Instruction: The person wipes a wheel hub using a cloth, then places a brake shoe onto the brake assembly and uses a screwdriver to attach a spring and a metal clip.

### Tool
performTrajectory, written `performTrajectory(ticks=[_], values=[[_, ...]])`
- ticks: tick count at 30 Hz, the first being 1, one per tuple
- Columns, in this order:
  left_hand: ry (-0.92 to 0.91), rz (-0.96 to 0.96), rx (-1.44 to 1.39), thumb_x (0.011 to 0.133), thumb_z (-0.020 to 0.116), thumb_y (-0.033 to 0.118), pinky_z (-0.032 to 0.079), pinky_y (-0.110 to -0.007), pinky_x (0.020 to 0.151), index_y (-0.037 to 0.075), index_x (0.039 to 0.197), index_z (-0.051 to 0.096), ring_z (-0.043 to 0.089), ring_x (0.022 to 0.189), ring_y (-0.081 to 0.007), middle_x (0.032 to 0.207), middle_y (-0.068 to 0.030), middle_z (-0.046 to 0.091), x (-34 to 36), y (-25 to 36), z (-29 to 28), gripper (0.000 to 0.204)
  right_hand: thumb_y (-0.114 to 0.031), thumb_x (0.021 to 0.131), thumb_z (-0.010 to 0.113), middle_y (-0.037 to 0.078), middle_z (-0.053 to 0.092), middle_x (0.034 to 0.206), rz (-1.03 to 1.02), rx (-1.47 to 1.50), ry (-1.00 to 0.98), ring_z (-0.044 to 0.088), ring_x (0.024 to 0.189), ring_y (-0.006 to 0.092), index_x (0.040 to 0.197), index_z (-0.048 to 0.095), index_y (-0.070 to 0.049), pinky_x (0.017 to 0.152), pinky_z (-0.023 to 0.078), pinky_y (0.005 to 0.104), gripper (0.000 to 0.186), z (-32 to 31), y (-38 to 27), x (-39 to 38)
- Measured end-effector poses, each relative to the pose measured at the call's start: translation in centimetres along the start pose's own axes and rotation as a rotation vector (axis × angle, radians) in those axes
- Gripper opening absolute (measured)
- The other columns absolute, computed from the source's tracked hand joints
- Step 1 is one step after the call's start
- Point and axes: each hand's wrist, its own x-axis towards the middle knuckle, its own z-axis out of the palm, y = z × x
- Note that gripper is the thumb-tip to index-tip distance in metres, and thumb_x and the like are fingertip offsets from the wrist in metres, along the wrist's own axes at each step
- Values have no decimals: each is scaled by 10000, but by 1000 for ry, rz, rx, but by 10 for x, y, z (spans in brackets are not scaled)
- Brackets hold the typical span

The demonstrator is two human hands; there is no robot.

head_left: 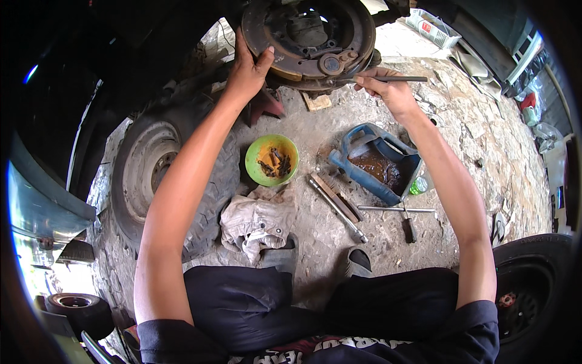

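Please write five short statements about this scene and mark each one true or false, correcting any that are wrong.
1. The left hand is at the edge of the round brake assembly. True.

2. The right hand holds a hammer. False: the right hand holds a thin dark rod.

3. Dark metal pieces lie in the green bowl. True.

4. The blue container stands to the left of the green bowl. False: the blue container is to its right.

5. A crumpled pale cloth lies nearer to the person than the green bowl. True.
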Motion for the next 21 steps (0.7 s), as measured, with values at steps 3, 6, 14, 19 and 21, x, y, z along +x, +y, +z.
performTrajectory(ticks=[3, 6, 14, 19, 21], values=[[14, -16, 1, 943, 613, 398, 331, -386, 1113, -13, 1517, 112, 388, 1360, -370, 1470, -275, 338, -3, -4, -3, 866, -135, 868, 718, 51, 713, 852, 32, 174, 29, 479, 647, 63, 1024, 704, 6, 595, 385, 217, 211, 45, -1, -11], [30, -25, 45, 945, 612, 390, 334, -384, 1111, -13, 1518, 112, 393, 1357, -361, 1468, -266, 348, -2, -12, -6, 860, -110, 857, 723, 72, 706, 841, 61, 397, 33, 469, 612, 70, 1021, 694, 2, 575, 373, 201, 201, 79, 3, -13], [5, 13, 26, 957, 585, 376, 348, -402, 1097, -6, 1520, 104, 412, 1344, -381, 1452, -274, 378, -1, 1, -3, 833, -152, 909, 648, 40, 657, 793, 26, 213, 2, 481, 654, 64, 937, 668, -12, 596, 380, 217, 144, 3, 16, -3], [61, -17, 114, 964, 572, 367, 346, -395, 1099, -34, 1513, 99, 411, 1345, -400, 1462, -288, 365, -5, -9, -2, 829, -158, 910, 659, 39, 665, 812, 20, 245, -13, 476, 640, 63, 932, 657, -20, 579, 374, 217, 140, 40, 12, -5], [65, -15, 141, 964, 572, 373, 342, -390, 1105, -64, 1505, 97, 395, 1360, -403, 1475, -300, 346, -7, -12, -4, 842, -168, 904, 682, 45, 685, 838, 6, 279, -40, 481, 639, 62, 955, 665, -26, 576, 381, 211, 151, 62, 7, -8]])
